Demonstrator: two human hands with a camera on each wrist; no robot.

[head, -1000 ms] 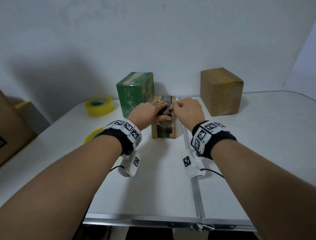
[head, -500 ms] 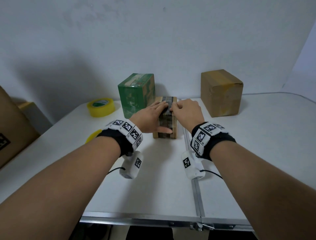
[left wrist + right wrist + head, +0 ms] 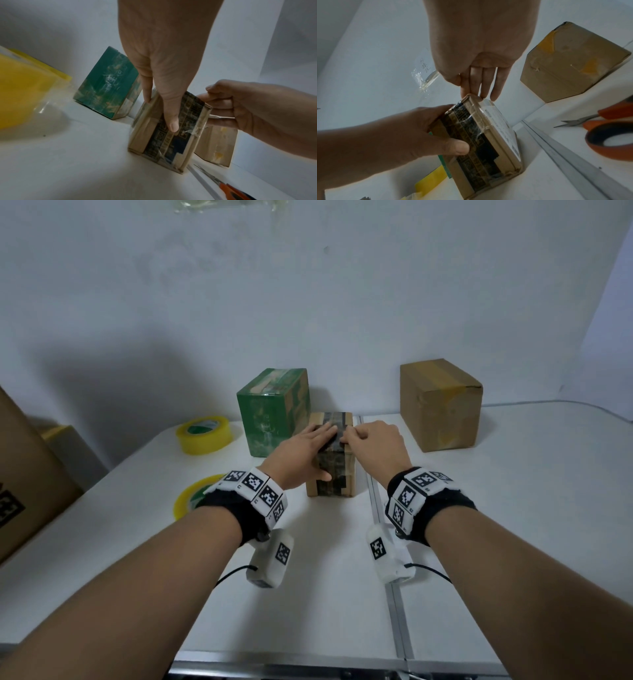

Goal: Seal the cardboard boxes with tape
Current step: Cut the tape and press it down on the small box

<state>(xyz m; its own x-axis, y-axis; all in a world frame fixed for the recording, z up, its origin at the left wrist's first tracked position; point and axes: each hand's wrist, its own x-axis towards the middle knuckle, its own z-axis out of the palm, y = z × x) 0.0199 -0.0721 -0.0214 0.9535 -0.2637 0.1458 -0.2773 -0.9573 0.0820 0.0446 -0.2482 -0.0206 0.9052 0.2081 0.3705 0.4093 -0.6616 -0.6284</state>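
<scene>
A small cardboard box [image 3: 337,479] with a dark patterned band stands upright at mid-table, under glossy clear tape [image 3: 477,129]. My left hand [image 3: 308,451] holds it over the top front edge, fingers lying on the top and thumb [image 3: 173,124] pressed on the front face. My right hand [image 3: 371,440] grips the top right edge, curled fingers [image 3: 217,97] on top and thumb against the right side. In the right wrist view, its fingertips [image 3: 483,93] touch the box's top edge.
A green box [image 3: 274,412] stands just behind on the left, a taped brown box [image 3: 442,409] at back right. Two yellow tape rolls [image 3: 203,434] [image 3: 191,498] lie left, near a large carton [image 3: 30,474]. Orange-handled scissors [image 3: 607,115] lie right of the table seam [image 3: 394,594].
My left thumb has come down onto the box's front face and the fingers have slid across its top. The right hand stays at the top right edge. The box has not moved.
</scene>
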